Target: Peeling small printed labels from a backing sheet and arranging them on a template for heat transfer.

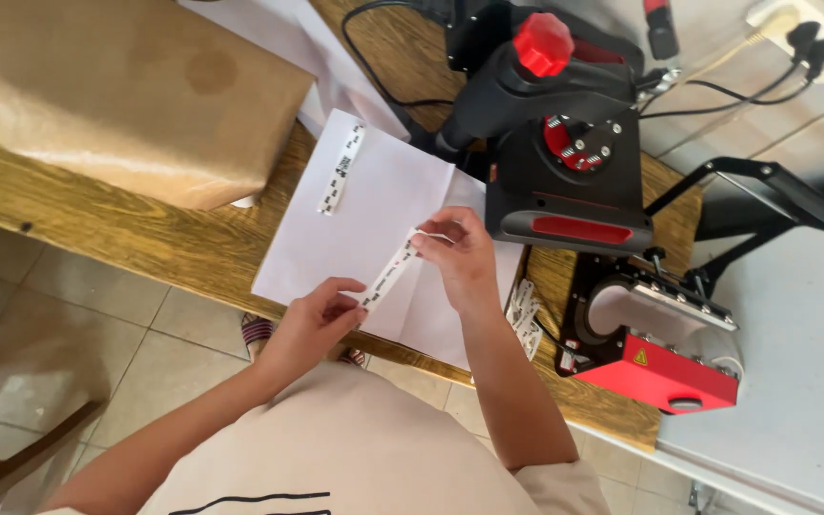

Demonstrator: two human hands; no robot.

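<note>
Over on the far left a big brown paper-wrapped parcel (131,91) is sitting on the wooden bench (145,238), and next to it a white sheet of paper (364,210) is lying flat with a second printed strip (340,170) resting loose near its upper edge. Now the action: the left hand (312,324) is pinching the lower end of a narrow white printed strip (391,272), its fingers (345,303) clenched on it, while the right hand (460,253) is gripping the upper end between fingertips, so the strip is hanging stretched on a slant just above the sheet, not touching it as far as I can tell. It is looking thin and papery, long and ribbon-like, with small dark markings running along its length, too fine to make out. The risk from here, I would judge: pulling too hard between the two hands could be tearing or creasing it, and a slip at either pinch could be letting it curl or drop off the bench edge. To the right a black and red mug heat press (612,219) is standing close by, with a few more strips (525,310) lying beside its base.
</note>
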